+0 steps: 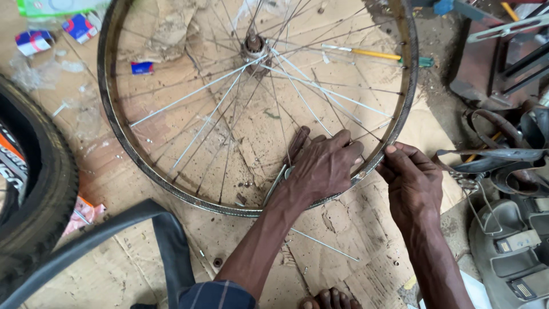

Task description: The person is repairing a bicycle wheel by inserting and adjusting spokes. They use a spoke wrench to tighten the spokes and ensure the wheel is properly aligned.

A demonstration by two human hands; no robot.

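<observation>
A bare bike wheel (257, 103) is laid flat on cardboard (343, 229) on the floor. The left hand (323, 169) is spread flat over the spokes (297, 91) near the rim (400, 114), nothing really gripped. The rim's outer edge is pinched by the curled right hand (412, 183).

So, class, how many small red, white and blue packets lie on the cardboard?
3: two packets at the top left, one inside the wheel rim. Others may be hidden.
</observation>
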